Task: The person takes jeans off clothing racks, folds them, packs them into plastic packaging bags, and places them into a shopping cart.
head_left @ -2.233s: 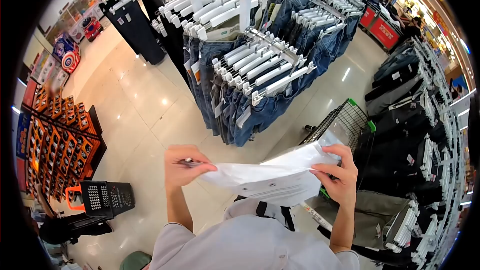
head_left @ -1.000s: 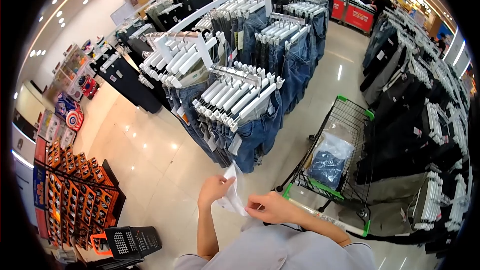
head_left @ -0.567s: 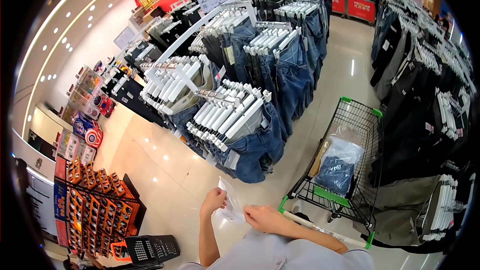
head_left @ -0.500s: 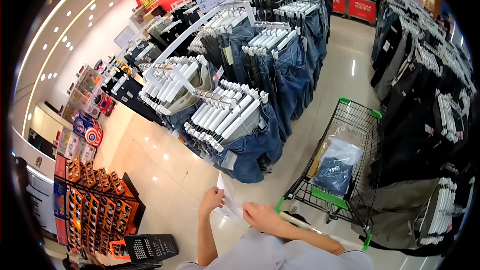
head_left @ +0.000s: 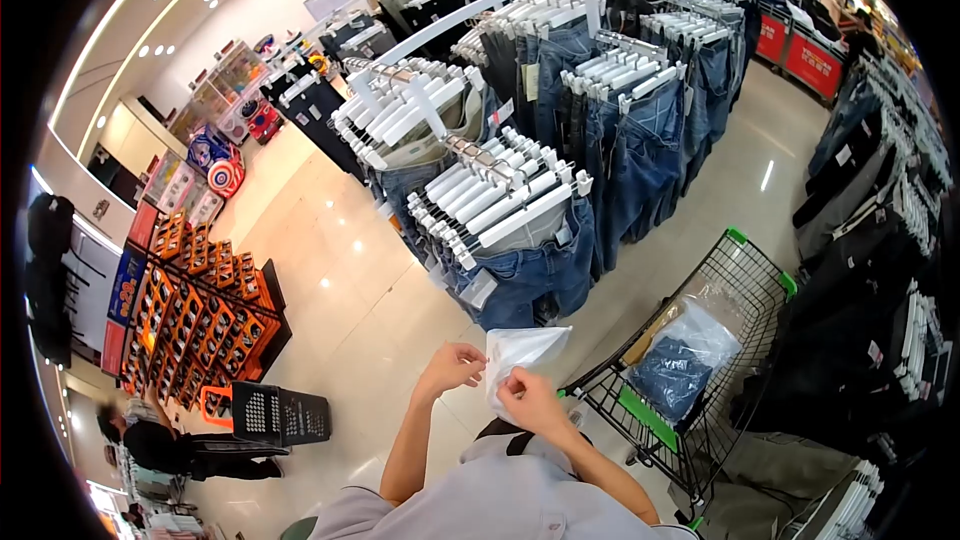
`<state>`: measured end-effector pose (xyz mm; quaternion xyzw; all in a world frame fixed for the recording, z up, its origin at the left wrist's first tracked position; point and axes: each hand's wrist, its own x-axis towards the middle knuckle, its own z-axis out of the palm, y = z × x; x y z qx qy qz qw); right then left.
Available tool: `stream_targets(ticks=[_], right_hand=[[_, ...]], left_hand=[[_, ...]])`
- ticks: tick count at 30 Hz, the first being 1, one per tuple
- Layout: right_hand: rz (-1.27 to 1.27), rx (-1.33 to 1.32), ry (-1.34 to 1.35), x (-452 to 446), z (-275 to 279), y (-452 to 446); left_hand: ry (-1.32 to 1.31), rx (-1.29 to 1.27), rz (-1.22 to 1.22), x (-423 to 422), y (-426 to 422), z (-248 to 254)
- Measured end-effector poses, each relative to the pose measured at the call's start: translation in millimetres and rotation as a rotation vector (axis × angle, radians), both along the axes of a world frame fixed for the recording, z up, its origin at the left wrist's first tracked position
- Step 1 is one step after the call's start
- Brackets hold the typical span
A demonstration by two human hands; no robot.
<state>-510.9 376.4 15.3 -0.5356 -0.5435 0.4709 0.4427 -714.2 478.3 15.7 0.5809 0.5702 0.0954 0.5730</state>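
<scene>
A thin white plastic bag [head_left: 527, 347] is stretched out in front of my body, its upper part fanned toward the right. At its left edge, my left hand [head_left: 456, 368] pinches the plastic between thumb and fingers. My right hand [head_left: 530, 402] is closed on the bag's lower right side, fingers curled. Right of my hands stands a black wire shopping cart [head_left: 735, 265] with green corners. In it lies a clear plastic package with folded blue jeans [head_left: 672, 377], and something brown shows beside it.
Racks of blue jeans [head_left: 530, 285] on white hangers stand just ahead. Dark trousers [head_left: 850, 270] hang along the right. At left are an orange goods display [head_left: 195, 320], a dark basket [head_left: 282, 414] and a person in black [head_left: 160, 448]. Glossy floor [head_left: 340, 310] runs between.
The view has turned left, shifting the racks rightward. The bag has risen and spread wider between my hands. A person in black has come further into view at lower left.
</scene>
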Motion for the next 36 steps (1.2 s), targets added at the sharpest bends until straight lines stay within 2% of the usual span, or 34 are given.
stream_targets(ticks=[2, 4, 8, 11, 12, 14, 15, 16, 18, 20, 22, 23, 25, 26, 28, 29, 31, 34, 36], right_hand=[[0.001, -0.003, 0.005, 8, 13, 5], [0.095, 0.101, -0.096, 6, 14, 10], [0.265, 0.292, 0.011, -19, 2, 18], [0.222, 0.371, -0.048, -23, 8, 27], [0.233, 0.377, -0.052, -23, 11, 31], [0.272, 0.218, -0.046, -20, 14, 34], [0.256, 0.213, -0.052, -20, 13, 36], [0.239, 0.204, -0.078, -19, 11, 36], [0.213, 0.183, -0.111, -18, 9, 37], [0.208, 0.129, -0.213, -15, 10, 43], [0.210, 0.123, -0.247, -16, 16, 49], [0.168, 0.136, -0.266, -17, 18, 52], [0.051, 0.157, -0.373, -20, 19, 58], [0.049, 0.144, -0.380, -20, 17, 62], [-0.129, 0.139, -0.513, -22, 11, 71], [-0.153, 0.113, -0.547, -24, 9, 75], [-0.076, 0.070, -0.575, -30, 1, 80], [0.088, -0.002, -0.608, -32, -1, 90], [0.270, -0.012, -0.651, -26, -7, 99]], left_hand=[[0.039, 0.007, 0.052, -4, -1, 1], [-0.178, -0.030, 0.231, -3, -1, 2], [-0.173, -0.004, 0.331, 15, 0, 7], [0.052, 0.042, -0.099, 8, 7, -2], [0.047, 0.048, -0.089, 3, 8, -15], [-0.186, 0.058, -0.006, -8, 8, -49], [-0.168, 0.018, 0.086, -15, 11, -63], [-0.175, 0.009, 0.069, -17, 14, -57], [-0.063, -0.132, 0.407, -23, 17, -35], [-0.043, -0.124, 0.426, -48, 24, -62], [0.109, 0.118, 0.414, -77, 28, -89], [0.103, 0.108, 0.415, -95, 31, -108], [0.417, 0.604, 0.428, -117, 34, -119], [0.411, 0.592, 0.423, -125, 33, -125], [0.133, 0.514, 0.617, -119, 35, -72], [0.133, 0.493, 0.622, -121, 40, -69], [0.148, 0.986, 0.318, -130, 44, -68], [0.152, 1.058, 0.250, -141, 47, -71], [0.137, 0.970, 0.306, -148, 55, -71]])
